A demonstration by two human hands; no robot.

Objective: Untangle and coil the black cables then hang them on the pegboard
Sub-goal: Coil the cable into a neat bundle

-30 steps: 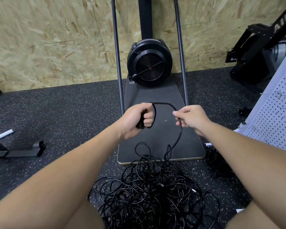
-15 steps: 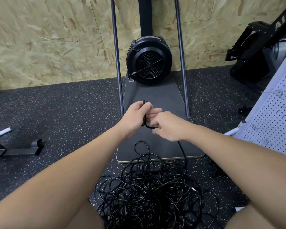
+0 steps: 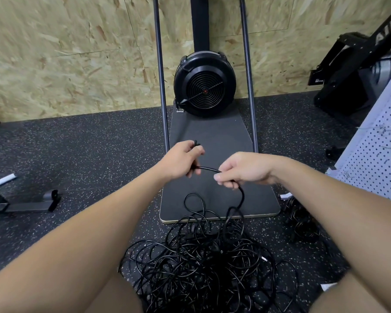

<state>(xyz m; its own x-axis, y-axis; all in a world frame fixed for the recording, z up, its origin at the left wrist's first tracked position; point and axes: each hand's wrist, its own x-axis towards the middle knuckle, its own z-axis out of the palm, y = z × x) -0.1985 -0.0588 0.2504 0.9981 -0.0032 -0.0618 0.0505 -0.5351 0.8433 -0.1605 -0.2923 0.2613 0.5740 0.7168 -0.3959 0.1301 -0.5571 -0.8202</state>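
Speckled black rubber floor (image 3: 77, 154) with a chipboard wall (image 3: 66, 53) behind it, all rough wood flakes pressed together. Against the wall stands a fitness machine with a round black fan housing (image 3: 204, 85), ribbed like a grille, two thin metal uprights and a flat dark base plate (image 3: 212, 132) with rounded corners and a pale edge.

Both hands are up over that plate. The left hand (image 3: 181, 160) is curled around a black cable (image 3: 209, 170), with the plug end poking out just above the knuckles. The right hand (image 3: 244, 171) is closed on the same cable a short way along, so a short smooth stretch runs between the two fists. From the right hand the cable drops in a loop down to the tangled pile (image 3: 208, 265) on the floor, right in front of the person's knees: thin, glossy, round cord looped over itself every which way.

A white pegboard (image 3: 379, 159) full of small holes leans at the right edge, and a smaller clump of cable (image 3: 303, 222) sits on the floor near its foot.
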